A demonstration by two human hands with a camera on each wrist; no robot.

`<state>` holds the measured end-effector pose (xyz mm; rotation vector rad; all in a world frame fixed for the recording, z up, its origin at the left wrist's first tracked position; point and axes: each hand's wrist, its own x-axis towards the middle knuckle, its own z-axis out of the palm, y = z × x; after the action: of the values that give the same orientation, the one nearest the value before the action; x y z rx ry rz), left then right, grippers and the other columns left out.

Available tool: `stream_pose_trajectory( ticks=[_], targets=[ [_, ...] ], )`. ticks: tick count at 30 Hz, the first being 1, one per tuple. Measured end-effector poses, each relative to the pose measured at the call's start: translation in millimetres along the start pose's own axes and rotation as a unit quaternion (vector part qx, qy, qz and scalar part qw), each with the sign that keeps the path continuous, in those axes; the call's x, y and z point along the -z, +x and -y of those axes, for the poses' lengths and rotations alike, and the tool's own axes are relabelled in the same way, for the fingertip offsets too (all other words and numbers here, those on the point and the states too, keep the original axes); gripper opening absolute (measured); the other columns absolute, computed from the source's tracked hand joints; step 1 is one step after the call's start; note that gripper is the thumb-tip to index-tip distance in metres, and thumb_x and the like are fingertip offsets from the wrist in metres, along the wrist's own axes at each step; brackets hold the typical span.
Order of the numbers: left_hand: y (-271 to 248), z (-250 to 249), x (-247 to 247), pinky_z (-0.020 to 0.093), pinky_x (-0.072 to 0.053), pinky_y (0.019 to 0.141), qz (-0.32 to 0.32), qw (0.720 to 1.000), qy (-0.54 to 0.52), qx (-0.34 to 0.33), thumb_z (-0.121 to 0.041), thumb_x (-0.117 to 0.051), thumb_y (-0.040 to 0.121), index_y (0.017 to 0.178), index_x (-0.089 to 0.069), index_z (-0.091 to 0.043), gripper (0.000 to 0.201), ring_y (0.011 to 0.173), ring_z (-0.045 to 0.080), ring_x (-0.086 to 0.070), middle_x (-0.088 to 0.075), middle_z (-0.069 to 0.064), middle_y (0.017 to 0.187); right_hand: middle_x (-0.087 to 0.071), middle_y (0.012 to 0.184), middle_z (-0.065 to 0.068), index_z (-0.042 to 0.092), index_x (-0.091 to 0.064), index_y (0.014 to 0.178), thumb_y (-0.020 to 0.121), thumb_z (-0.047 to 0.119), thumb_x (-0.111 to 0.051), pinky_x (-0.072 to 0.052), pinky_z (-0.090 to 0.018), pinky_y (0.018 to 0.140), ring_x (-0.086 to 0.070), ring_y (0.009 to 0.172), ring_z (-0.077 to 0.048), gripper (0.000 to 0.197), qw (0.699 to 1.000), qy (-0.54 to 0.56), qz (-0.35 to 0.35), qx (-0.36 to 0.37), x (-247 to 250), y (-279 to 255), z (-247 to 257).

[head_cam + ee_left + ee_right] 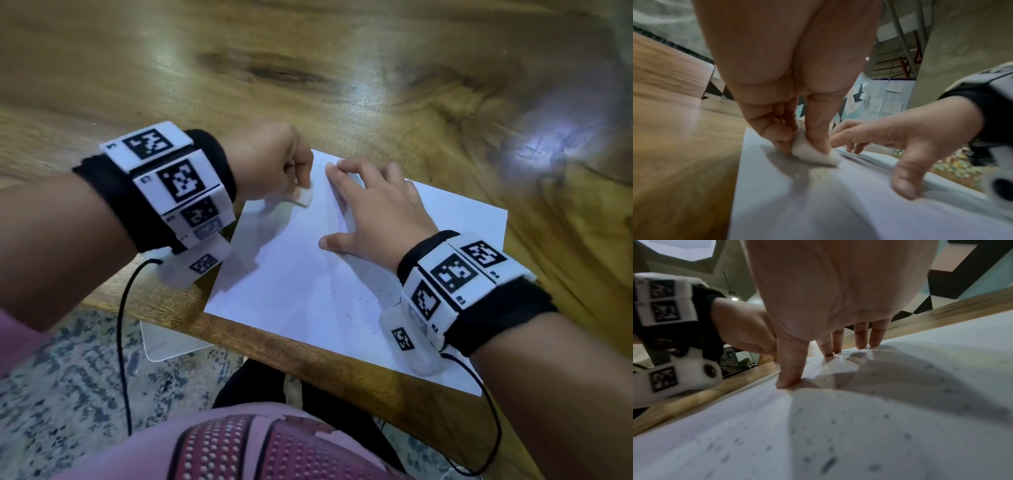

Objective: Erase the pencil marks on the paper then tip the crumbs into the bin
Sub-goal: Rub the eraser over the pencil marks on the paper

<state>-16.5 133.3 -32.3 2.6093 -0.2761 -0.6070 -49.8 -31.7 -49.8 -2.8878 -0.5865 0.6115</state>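
A white sheet of paper point(291, 267) lies on the wooden table near its front edge. My left hand point(274, 161) pinches a white eraser point(306, 198) between thumb and fingers and presses it on the sheet's far left corner; the eraser point(813, 152) shows clearly in the left wrist view. My right hand point(373, 209) lies flat on the paper with fingers spread, its fingertips point(861, 345) and thumb pressing the sheet point(838, 426) down. Dark eraser crumbs point(356, 298) are scattered over the sheet's near part, also seen as crumbs point(828, 464) below the right palm.
The wooden table point(308, 68) stretches far beyond the sheet, with a bright glare patch at right. Its front edge point(274, 339) runs just below the paper. Under the table stands a pale white-rimmed object point(164, 342) on a speckled floor. Black cables hang from both wristbands.
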Motion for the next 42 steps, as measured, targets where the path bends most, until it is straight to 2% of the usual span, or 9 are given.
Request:
stream_pose_trajectory(
  ticks=[5, 11, 13, 18, 25, 31, 35, 39, 42],
  targets=[
    [19.1, -9.3, 6.7, 0.024, -0.032, 0.062, -0.061, 0.998, 0.002, 0.011, -0.009, -0.067, 0.075, 0.086, -0.068, -0.012, 0.012, 0.071, 0.019, -0.047, -0.052, -0.001, 0.067, -0.020, 0.146, 0.013, 0.029, -0.016, 0.146, 0.072, 0.058, -0.064, -0.022, -0.033, 0.102, -0.021, 0.125, -0.023, 0.093, 1.000, 0.002, -0.002, 0.000, -0.8, 0.4, -0.1],
    [-16.9, 0.5, -8.8, 0.017, -0.036, 0.055, 0.036, 0.999, 0.010, -0.006, -0.004, -0.064, 0.075, 0.072, -0.064, -0.019, 0.015, 0.061, 0.015, -0.050, -0.059, -0.002, 0.062, -0.018, 0.147, 0.014, 0.029, -0.016, 0.146, 0.072, 0.056, -0.065, -0.021, -0.032, 0.102, -0.020, 0.126, -0.022, 0.093, 1.000, 0.010, -0.001, 0.001, -0.1, -0.6, 0.0],
    [-11.9, -1.6, -6.2, 0.018, -0.036, 0.055, 0.006, 1.000, 0.003, -0.004, -0.006, -0.065, 0.075, 0.078, -0.068, -0.014, 0.009, 0.057, 0.007, -0.049, -0.055, -0.009, 0.057, -0.019, 0.147, 0.014, 0.029, -0.016, 0.146, 0.072, 0.056, -0.065, -0.021, -0.032, 0.102, -0.020, 0.126, -0.022, 0.093, 1.000, 0.010, -0.001, 0.002, -0.2, -0.3, -0.1],
    [19.2, -15.4, 9.0, 0.025, -0.029, 0.053, -0.094, 0.995, -0.007, 0.021, -0.004, -0.061, 0.075, 0.090, -0.068, -0.009, 0.017, 0.075, 0.019, -0.047, -0.052, 0.000, 0.067, -0.019, 0.147, 0.013, 0.028, -0.016, 0.146, 0.073, 0.056, -0.064, -0.022, -0.033, 0.102, -0.020, 0.126, -0.022, 0.091, 1.000, 0.010, 0.000, 0.002, 0.0, -0.7, 0.5],
    [-11.5, 5.3, -0.9, 0.029, -0.044, 0.068, 0.069, 0.998, -0.001, 0.009, -0.006, -0.068, 0.074, 0.072, -0.063, -0.017, 0.012, 0.068, 0.021, -0.054, -0.060, 0.002, 0.067, -0.019, 0.147, 0.013, 0.028, -0.015, 0.147, 0.073, 0.055, -0.065, -0.021, -0.033, 0.103, -0.019, 0.127, -0.021, 0.093, 1.000, 0.015, 0.000, 0.000, 0.0, -1.2, 0.4],
    [4.2, -2.6, -0.2, 0.024, -0.035, 0.067, -0.073, 0.997, -0.033, 0.025, -0.008, -0.066, 0.075, 0.085, -0.067, -0.010, 0.010, 0.071, 0.020, -0.048, -0.049, -0.005, 0.060, -0.019, 0.147, 0.012, 0.028, -0.015, 0.146, 0.073, 0.055, -0.065, -0.021, -0.033, 0.104, -0.019, 0.129, -0.021, 0.092, 1.000, 0.014, -0.002, -0.002, -0.2, -1.0, 0.0],
    [-19.0, 8.8, -10.4, 0.016, -0.035, 0.051, -0.031, 0.999, -0.029, 0.017, -0.007, -0.068, 0.075, 0.072, -0.063, -0.017, 0.011, 0.060, 0.019, -0.050, -0.059, 0.003, 0.061, -0.018, 0.148, 0.012, 0.030, -0.014, 0.146, 0.073, 0.056, -0.064, -0.020, -0.034, 0.105, -0.018, 0.129, -0.021, 0.092, 1.000, 0.014, -0.001, -0.003, -0.7, -0.4, -0.7],
    [-30.7, 13.4, -12.2, 0.007, -0.033, 0.048, 0.011, 1.000, -0.016, 0.017, -0.010, -0.070, 0.074, 0.068, -0.062, -0.022, 0.015, 0.057, 0.007, -0.051, -0.068, 0.005, 0.070, -0.016, 0.148, 0.011, 0.044, -0.012, 0.143, 0.075, 0.058, -0.061, -0.020, -0.034, 0.103, -0.017, 0.127, -0.022, 0.085, 1.000, 0.004, 0.012, 0.005, 0.2, -0.1, -0.8],
    [-6.9, 5.6, -1.9, 0.021, -0.037, 0.058, -0.064, 0.997, -0.050, 0.016, -0.012, -0.070, 0.074, 0.082, -0.066, -0.009, 0.009, 0.069, 0.026, -0.058, -0.064, 0.010, 0.073, -0.016, 0.147, 0.010, 0.048, -0.012, 0.142, 0.076, 0.057, -0.061, -0.020, -0.035, 0.103, -0.018, 0.126, -0.023, 0.083, 1.000, -0.004, 0.018, 0.004, 0.6, -0.1, 0.8]
  ],
)
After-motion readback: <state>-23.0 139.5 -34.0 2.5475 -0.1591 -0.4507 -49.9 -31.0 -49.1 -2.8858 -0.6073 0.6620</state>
